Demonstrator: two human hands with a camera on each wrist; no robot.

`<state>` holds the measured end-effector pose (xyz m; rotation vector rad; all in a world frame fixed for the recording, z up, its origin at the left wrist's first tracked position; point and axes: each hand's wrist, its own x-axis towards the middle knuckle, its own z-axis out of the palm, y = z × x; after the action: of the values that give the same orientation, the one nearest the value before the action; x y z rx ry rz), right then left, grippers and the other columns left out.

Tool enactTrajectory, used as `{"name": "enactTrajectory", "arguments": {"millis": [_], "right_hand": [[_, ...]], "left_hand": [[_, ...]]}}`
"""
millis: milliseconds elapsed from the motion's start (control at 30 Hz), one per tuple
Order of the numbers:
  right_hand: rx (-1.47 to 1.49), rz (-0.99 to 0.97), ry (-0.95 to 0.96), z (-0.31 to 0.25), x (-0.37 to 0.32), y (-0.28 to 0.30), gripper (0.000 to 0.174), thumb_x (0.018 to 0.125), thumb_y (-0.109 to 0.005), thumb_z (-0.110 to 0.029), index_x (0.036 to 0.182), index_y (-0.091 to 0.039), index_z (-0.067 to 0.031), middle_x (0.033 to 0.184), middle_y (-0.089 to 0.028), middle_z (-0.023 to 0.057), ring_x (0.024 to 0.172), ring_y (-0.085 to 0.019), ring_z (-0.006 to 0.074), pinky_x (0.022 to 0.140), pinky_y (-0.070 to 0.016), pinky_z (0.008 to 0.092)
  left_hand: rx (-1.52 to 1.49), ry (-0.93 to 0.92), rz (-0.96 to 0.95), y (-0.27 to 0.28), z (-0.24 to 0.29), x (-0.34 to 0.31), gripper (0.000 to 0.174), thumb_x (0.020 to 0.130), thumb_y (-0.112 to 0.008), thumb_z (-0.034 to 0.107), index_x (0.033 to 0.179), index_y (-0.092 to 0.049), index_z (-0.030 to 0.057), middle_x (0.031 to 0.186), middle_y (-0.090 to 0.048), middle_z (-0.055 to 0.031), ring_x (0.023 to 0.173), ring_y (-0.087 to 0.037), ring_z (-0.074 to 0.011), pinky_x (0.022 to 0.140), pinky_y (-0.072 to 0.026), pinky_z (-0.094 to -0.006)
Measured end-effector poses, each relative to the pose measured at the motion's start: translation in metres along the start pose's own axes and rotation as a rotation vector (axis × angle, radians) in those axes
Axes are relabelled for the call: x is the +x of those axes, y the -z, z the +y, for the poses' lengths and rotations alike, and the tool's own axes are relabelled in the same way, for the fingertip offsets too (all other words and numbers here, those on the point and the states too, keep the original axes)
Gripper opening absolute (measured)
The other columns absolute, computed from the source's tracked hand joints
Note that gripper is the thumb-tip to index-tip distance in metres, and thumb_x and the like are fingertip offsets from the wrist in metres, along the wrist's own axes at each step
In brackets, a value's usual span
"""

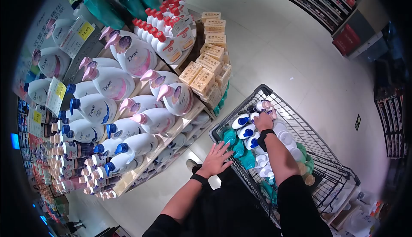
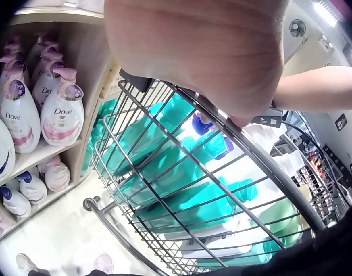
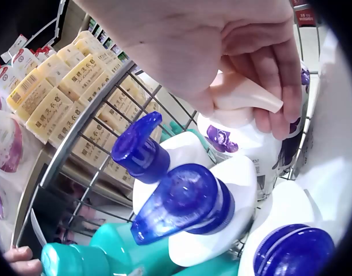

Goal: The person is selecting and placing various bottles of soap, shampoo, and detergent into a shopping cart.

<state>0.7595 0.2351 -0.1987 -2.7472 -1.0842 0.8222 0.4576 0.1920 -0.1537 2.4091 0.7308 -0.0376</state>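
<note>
My right hand (image 1: 263,121) is inside the shopping cart (image 2: 270,171), fingers curled around the pale pink pump (image 3: 245,95) of a white bottle. White bottles with dark blue pumps (image 3: 181,195) stand close below that hand. Teal bottles (image 1: 246,160) lie along the cart's near side, with white and light green bottles (image 1: 305,157) farther along. My left hand (image 1: 213,160), its fingers spread, is at the rim on the cart's near side and grips nothing. From the left wrist, its palm shows above the rim bar, with teal bottles (image 2: 170,167) behind the wires.
To the left rises a display of white Dove pump bottles (image 1: 113,82). Red-capped bottles (image 1: 168,48) and stacked yellow soap packs (image 1: 202,80) fill its far end, right by the cart's corner. Pale floor (image 1: 283,52) stretches beyond, and dark shelves (image 1: 319,1) stand at the back right.
</note>
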Motion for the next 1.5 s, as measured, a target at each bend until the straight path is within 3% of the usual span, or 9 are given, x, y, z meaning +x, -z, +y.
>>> {"name": "enactTrajectory", "arguments": {"millis": [167,433,500,633,733,1100,1167,1333,1500], "right_hand": [[0.080,0.080,0.000,-0.015,-0.030,0.033,0.032,0.083,-0.068,-0.030,0.097,-0.072,-0.0016,0.100,-0.071,0.0234,0.097,-0.068,0.0397,0.084,-0.0551,0.0472],[0.373,0.187,-0.046,0.041,-0.236,0.109,0.039,0.083,-0.070,-0.037,0.095,-0.074,-0.0007,0.088,-0.072,0.0201,0.083,-0.071,0.0344,0.073,-0.0562,0.0387],[0.231,0.363,-0.044,0.091,-0.301,0.096,0.035,0.083,-0.071,-0.033,0.093,-0.073,0.0003,0.086,-0.072,0.0191,0.079,-0.071,0.0332,0.071,-0.0563,0.0384],[0.174,0.437,-0.554,0.182,-0.413,0.054,0.038,0.079,-0.073,-0.038,0.093,-0.073,-0.0021,0.091,-0.072,0.0185,0.086,-0.069,0.0372,0.076,-0.0551,0.0459],[0.230,0.514,-0.528,0.204,-0.465,0.015,0.042,0.079,-0.074,-0.037,0.096,-0.071,0.0021,0.094,-0.070,0.0227,0.090,-0.068,0.0389,0.080,-0.0539,0.0459],[0.179,0.763,-0.382,0.240,-0.473,-0.029,0.042,0.079,-0.076,-0.023,0.112,-0.065,0.0013,0.114,-0.065,0.0204,0.112,-0.059,0.0397,0.098,-0.0474,0.0437],[0.162,0.546,-0.416,0.237,-0.467,-0.020,0.041,0.082,-0.074,-0.026,0.112,-0.066,0.0009,0.113,-0.066,0.0207,0.109,-0.062,0.0383,0.093,-0.0502,0.0421],[0.199,0.718,-0.365,0.252,-0.444,-0.038,0.030,0.077,-0.079,-0.030,0.093,-0.077,-0.0050,0.089,-0.072,0.0173,0.082,-0.071,0.0343,0.075,-0.0557,0.0409],[0.242,0.711,-0.420,0.242,-0.431,-0.032,0.033,0.073,-0.081,-0.033,0.088,-0.077,-0.0033,0.080,-0.071,0.0177,0.075,-0.070,0.0344,0.071,-0.0548,0.0388]], "left_hand": [[0.001,-0.052,0.027,-0.002,-0.004,0.004,0.050,0.098,-0.051,0.046,0.141,-0.051,0.0200,0.158,-0.031,-0.0117,0.148,-0.021,-0.0362,0.120,-0.0131,-0.0570],[0.002,-0.144,0.081,-0.011,-0.014,0.016,0.055,0.097,-0.052,0.045,0.145,-0.048,0.0196,0.157,-0.031,-0.0156,0.148,-0.019,-0.0387,0.119,-0.0131,-0.0590],[0.035,-0.104,0.097,-0.013,-0.011,0.022,0.056,0.097,-0.052,0.045,0.146,-0.046,0.0182,0.158,-0.029,-0.0161,0.148,-0.017,-0.0396,0.119,-0.0113,-0.0591],[0.035,-0.162,0.128,-0.017,-0.005,0.033,0.057,0.096,-0.055,0.041,0.146,-0.045,0.0158,0.157,-0.030,-0.0173,0.147,-0.018,-0.0420,0.118,-0.0100,-0.0607],[0.042,-0.214,0.133,-0.020,-0.007,0.048,0.057,0.095,-0.055,0.040,0.145,-0.046,0.0156,0.156,-0.032,-0.0176,0.147,-0.018,-0.0426,0.118,-0.0099,-0.0609],[0.131,-0.300,0.038,0.012,-0.013,0.117,0.064,0.095,-0.055,0.041,0.151,-0.037,0.0151,0.160,-0.025,-0.0195,0.148,-0.020,-0.0381,0.119,-0.0123,-0.0571],[0.183,-0.305,-0.035,0.016,0.000,0.112,0.073,0.091,-0.061,0.040,0.153,-0.032,0.0154,0.160,-0.025,-0.0185,0.149,-0.020,-0.0371,0.119,-0.0142,-0.0562],[-0.081,-0.416,-0.244,-0.003,0.027,0.044,0.074,0.087,-0.065,0.032,0.151,-0.036,0.0122,0.159,-0.029,-0.0179,0.147,-0.026,-0.0351,0.119,-0.0194,-0.0535],[-0.216,-0.411,-0.315,0.000,0.039,-0.007,0.066,0.087,-0.064,0.031,0.145,-0.043,0.0067,0.154,-0.037,-0.0183,0.142,-0.036,-0.0373,0.117,-0.0283,-0.0472]]}}
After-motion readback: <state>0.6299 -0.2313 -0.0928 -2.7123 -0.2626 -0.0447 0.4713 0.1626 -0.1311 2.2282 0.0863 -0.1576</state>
